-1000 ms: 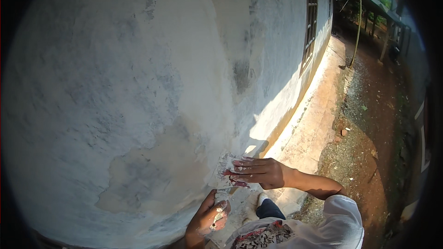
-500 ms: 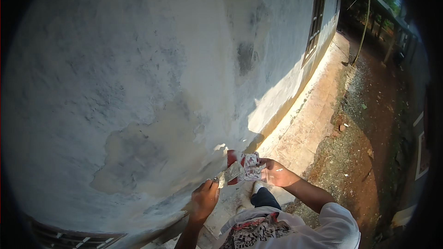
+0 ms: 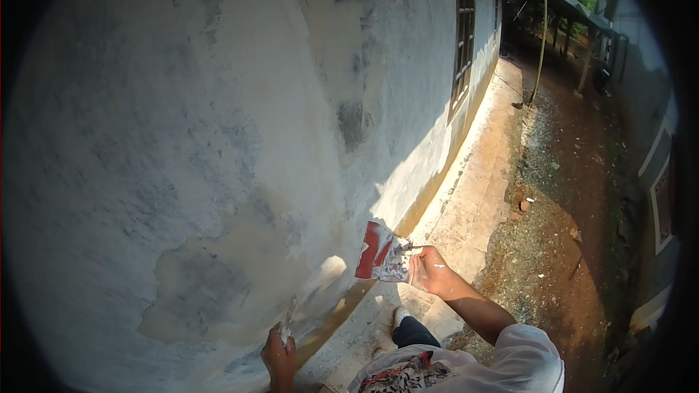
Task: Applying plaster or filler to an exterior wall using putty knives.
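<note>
Near the bottom of the frame, left of centre, the left hand (image 3: 279,359) was closed around a putty knife (image 3: 288,322) caked with whitish filler; the tool showed nearly edge-on, pointing upward, and whether its blade touched the wall (image 3: 167,124) could not be told. Below and right of the frame's centre, the right hand (image 3: 431,271) gripped the right-hand edge of a flat red spreader plate (image 3: 374,247), its thumb and fingers pinching the side smeared with white filler. The plate was tilted and stood well apart from the putty knife.

The mottled grey-white wall filled the left and middle of the frame, with a beige-grey patch (image 3: 211,284) at lower left and a barred window (image 3: 464,36) at upper right of centre. A partly sunlit walkway (image 3: 470,189) ran along its foot toward the upper right, bordered by gravel (image 3: 502,276). At the bottom edge showed a white printed T-shirt (image 3: 473,370), with a dark trouser leg (image 3: 415,332) just above it.
</note>
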`<state>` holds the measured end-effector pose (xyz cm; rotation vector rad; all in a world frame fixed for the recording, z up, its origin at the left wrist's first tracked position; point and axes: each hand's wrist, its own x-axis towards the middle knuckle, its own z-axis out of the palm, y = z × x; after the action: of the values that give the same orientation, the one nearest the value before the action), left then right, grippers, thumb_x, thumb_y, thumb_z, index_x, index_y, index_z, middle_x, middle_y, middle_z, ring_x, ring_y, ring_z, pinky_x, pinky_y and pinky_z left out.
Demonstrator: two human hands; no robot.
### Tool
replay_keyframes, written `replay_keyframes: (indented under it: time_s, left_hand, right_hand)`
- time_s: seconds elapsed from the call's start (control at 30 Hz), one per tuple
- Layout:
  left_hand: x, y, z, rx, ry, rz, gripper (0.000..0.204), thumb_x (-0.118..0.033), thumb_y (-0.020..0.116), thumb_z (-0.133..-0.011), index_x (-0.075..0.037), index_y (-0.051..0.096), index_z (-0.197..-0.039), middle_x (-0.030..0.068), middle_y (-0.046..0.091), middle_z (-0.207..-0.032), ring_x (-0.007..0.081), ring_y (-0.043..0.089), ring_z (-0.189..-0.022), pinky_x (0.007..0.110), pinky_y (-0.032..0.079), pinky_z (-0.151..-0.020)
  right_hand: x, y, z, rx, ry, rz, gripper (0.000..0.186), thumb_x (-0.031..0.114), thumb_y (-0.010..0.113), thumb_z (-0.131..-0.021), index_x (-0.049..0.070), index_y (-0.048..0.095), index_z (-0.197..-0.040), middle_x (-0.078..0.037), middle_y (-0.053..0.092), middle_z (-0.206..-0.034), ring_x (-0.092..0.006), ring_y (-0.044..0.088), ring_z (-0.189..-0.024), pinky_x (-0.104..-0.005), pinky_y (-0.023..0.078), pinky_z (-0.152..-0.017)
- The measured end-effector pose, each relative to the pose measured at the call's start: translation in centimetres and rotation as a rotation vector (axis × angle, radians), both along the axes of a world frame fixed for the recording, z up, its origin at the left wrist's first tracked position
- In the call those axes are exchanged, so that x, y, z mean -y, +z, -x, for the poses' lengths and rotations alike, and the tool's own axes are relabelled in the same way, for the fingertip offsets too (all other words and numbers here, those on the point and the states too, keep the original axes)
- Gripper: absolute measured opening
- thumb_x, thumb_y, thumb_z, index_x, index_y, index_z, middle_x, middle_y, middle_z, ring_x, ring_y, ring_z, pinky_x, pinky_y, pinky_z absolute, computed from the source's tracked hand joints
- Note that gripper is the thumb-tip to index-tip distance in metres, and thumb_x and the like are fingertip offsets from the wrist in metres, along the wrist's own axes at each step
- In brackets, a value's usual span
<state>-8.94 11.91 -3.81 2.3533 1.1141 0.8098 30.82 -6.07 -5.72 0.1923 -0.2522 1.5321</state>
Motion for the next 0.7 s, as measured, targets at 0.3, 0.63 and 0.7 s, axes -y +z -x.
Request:
replay_keyframes:
  time_s: [0.3, 0.63, 0.7]
  left_hand:
    - [-7.4, 17.0, 8.1, 0.106, 0.469, -0.715, 0.036, -0.01, 0.057, -0.104, 0.004, 0.052, -0.136, 0.0279, 0.061, -0.129, 0.043, 0.065, -0.114, 0.049, 0.053, -0.092]
    - [-15.6, 31.7, 9.0, -0.05, 0.778, -1.366, 0.037, -0.009, 0.059, -0.102, -0.002, 0.057, -0.138, 0.0162, 0.066, -0.129, 0.0372, 0.065, -0.117, 0.048, 0.056, -0.095]
    - [-17.0, 33.1, 8.4, -0.08, 0.78, -1.406, 0.038, -0.011, 0.06, -0.101, -0.003, 0.057, -0.139, 0.0174, 0.066, -0.129, 0.037, 0.066, -0.115, 0.047, 0.056, -0.094]
  right_hand:
    - [-6.3, 16.9, -5.7, 0.641, -0.838, 0.359, 0.026, 0.008, 0.054, -0.104, -0.003, 0.061, -0.127, -0.011, 0.07, -0.12, -0.0225, 0.07, -0.109, -0.0372, 0.055, -0.101]
    - [-15.8, 40.2, -19.8, 1.55, -2.122, 0.079, 0.034, 0.003, 0.059, -0.101, 0.003, 0.063, -0.135, -0.013, 0.071, -0.123, -0.0182, 0.067, -0.114, -0.0314, 0.052, -0.097]
    - [-16.3, 44.8, -20.1, 1.623, -2.21, 0.05, 0.035, 0.001, 0.06, -0.1, 0.006, 0.065, -0.134, -0.016, 0.071, -0.125, -0.0207, 0.068, -0.116, -0.0323, 0.053, -0.095]
